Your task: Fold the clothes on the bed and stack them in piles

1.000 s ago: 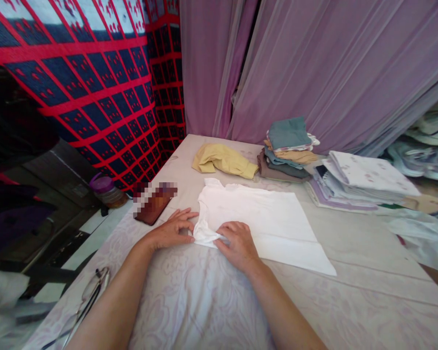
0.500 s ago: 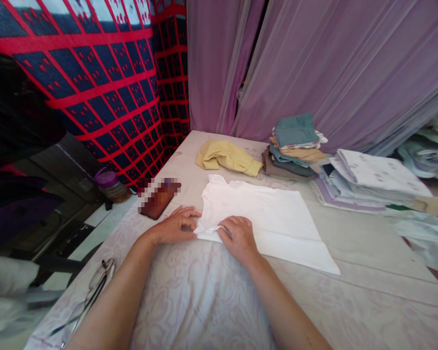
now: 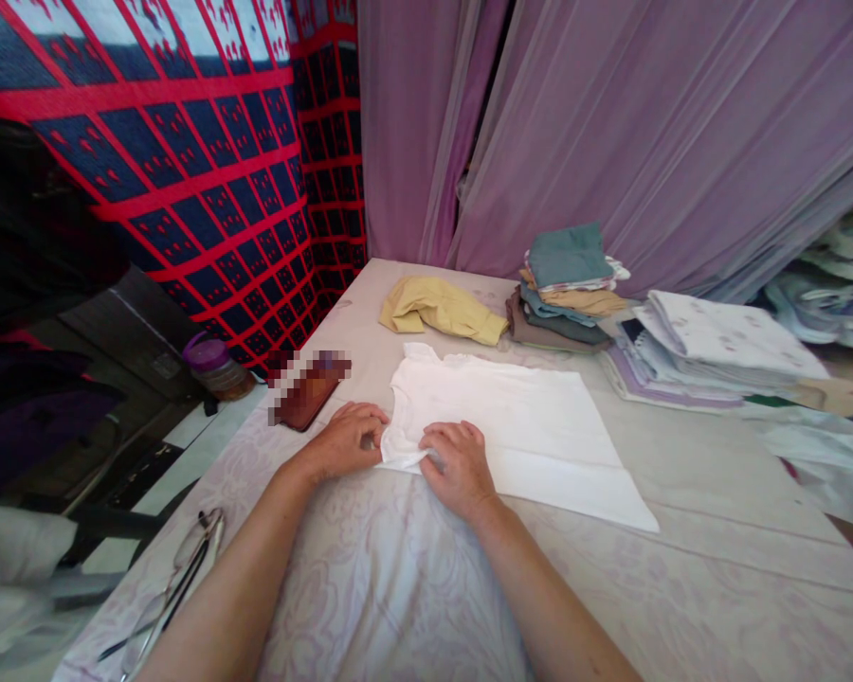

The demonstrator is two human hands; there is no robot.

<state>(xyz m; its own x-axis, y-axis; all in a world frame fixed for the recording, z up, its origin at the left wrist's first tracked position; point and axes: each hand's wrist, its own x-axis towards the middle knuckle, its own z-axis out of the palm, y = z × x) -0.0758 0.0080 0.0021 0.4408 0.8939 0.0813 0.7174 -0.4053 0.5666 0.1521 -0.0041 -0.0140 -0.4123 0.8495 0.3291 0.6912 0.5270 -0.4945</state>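
A white shirt point(image 3: 526, 407) lies flat on the bed, its neck end to the left and its near side folded over in a long strip. My left hand point(image 3: 345, 440) is closed at the near corner of the neck end, thumb and fingers pinching the cloth's edge. Just to the right, my right hand point(image 3: 457, 466) rests on the folded strip with curled fingers, gripping a small gather of the same fabric near the shoulder. Part of the cloth under both hands is hidden.
Beyond the shirt lies a crumpled yellow garment point(image 3: 441, 309), beside a stack of folded clothes point(image 3: 565, 294). Folded white linens point(image 3: 725, 346) are piled at the right. A phone point(image 3: 309, 398) lies left of my hand; eyeglasses point(image 3: 174, 587) sit at the bed's left edge. A purple-lidded jar point(image 3: 217, 365) stands beyond that edge.
Both hands stay at the neck end of the shirt. The cloth edge between them has shifted slightly, and my left fingers are drawn closer together. The view has moved a little.
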